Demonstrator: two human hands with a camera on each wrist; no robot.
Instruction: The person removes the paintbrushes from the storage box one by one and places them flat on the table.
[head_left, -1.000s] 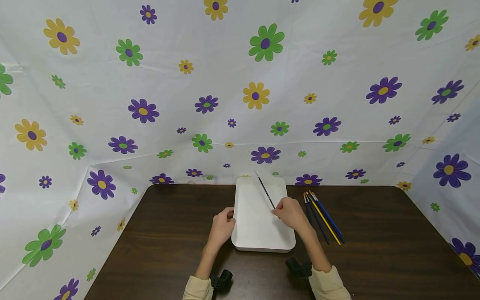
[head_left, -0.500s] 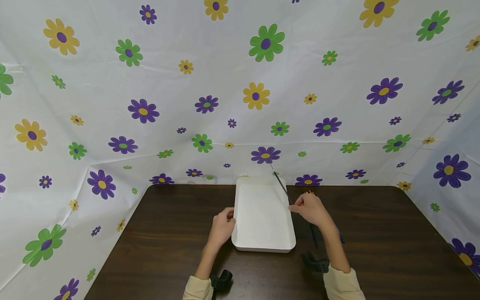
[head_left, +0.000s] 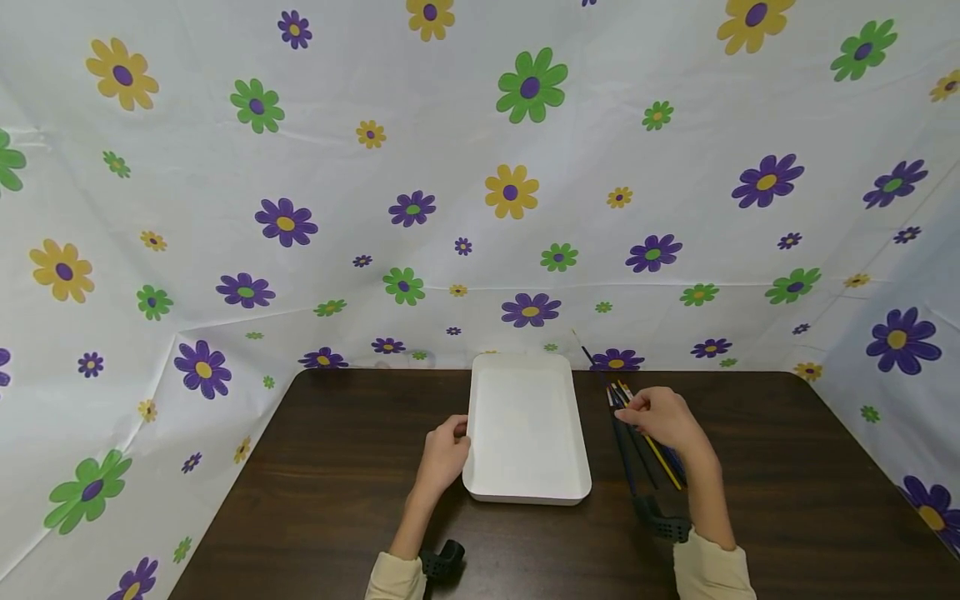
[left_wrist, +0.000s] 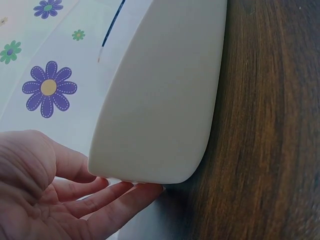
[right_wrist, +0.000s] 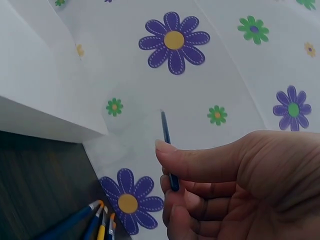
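Between right thumb and fingertips I pinch a thin dark paintbrush (right_wrist: 166,131), its tip pointing up and away. That right hand (head_left: 669,421) is over several paintbrushes (head_left: 661,460) lying on the table beside the tray, with blue, dark and yellow handles. My left hand (head_left: 442,457) holds the left rim of a shallow white rectangular tray (head_left: 528,425). In the left wrist view, the thumb lies at the upper edge of the tray (left_wrist: 160,100) while the fingers rest along its side wall. Nothing shows inside the tray.
The dark wooden table (head_left: 337,492) reaches back to a white cloth backdrop (head_left: 450,167) printed with purple, green and yellow flowers. A black wrist mount (head_left: 442,560) sits on the left forearm, and another black mount (head_left: 663,521) on the right.
My right hand has moved right with the paintbrush, from over the tray to over the brushes on the table. The left hand and the tray have stayed in place.
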